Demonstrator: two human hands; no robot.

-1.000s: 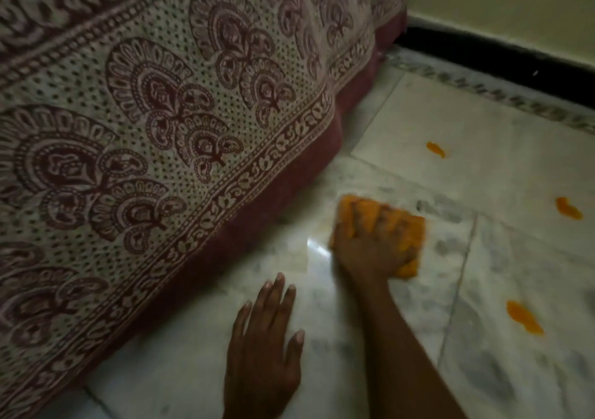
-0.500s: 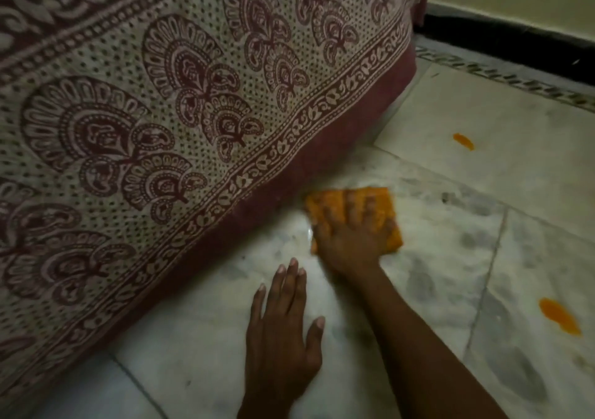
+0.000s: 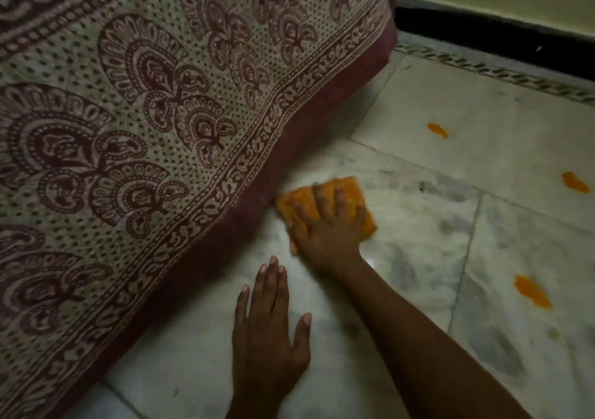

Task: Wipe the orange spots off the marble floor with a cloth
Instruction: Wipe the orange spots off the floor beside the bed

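An orange cloth [image 3: 297,204] lies on the white marble floor [image 3: 418,235] close to the hem of a hanging bedsheet. My right hand [image 3: 328,228] presses flat on the cloth, fingers spread over it. My left hand [image 3: 269,335] rests palm down on the floor just in front of it, fingers apart, holding nothing. Three orange spots show on the tiles to the right: one far [image 3: 437,130], one at the right edge [image 3: 574,182], one nearer [image 3: 531,291].
A patterned maroon and cream bedsheet [image 3: 145,129] hangs over the left half of the view down to the floor. A black skirting [image 3: 483,32] and pale wall run along the back right. A patterned border strip [image 3: 499,72] edges the floor.
My right hand has slid the cloth left toward the bedsheet's hem. The view shifted, bringing a third spot at the right edge back in. My left hand stays planted.
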